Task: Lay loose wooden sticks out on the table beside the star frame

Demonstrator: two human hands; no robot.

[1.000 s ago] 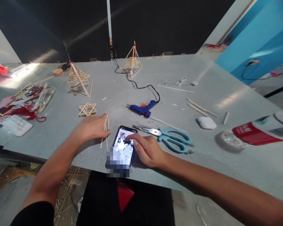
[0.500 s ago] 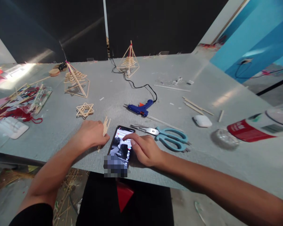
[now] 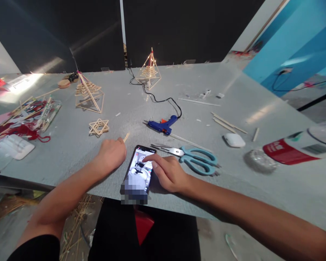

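My left hand (image 3: 112,154) is closed round thin wooden sticks (image 3: 126,137), whose tips stick out past the knuckles; the rest of them is hidden. A phone (image 3: 138,170) with a lit screen lies at the table's near edge, between my hands. Over its right side is my right hand (image 3: 167,172), index finger stretched to the screen and the hand holding nothing. Teal-handled scissors (image 3: 198,157) lie to the right. Behind the phone rests a blue glue gun (image 3: 163,125). A small star of sticks (image 3: 98,127) lies beyond my left hand.
Two stick pyramids (image 3: 89,95) (image 3: 149,72) stand farther back. At the left are a pile of packaged supplies (image 3: 29,116) and a white case (image 3: 17,146). The right side has loose sticks (image 3: 224,125), a white earphone case (image 3: 234,140) and a bottle (image 3: 296,146) lying down.
My left hand has turned and closed further over the sticks, so less of them shows. The picture on the phone is different. Lights now glow on the back pyramid.
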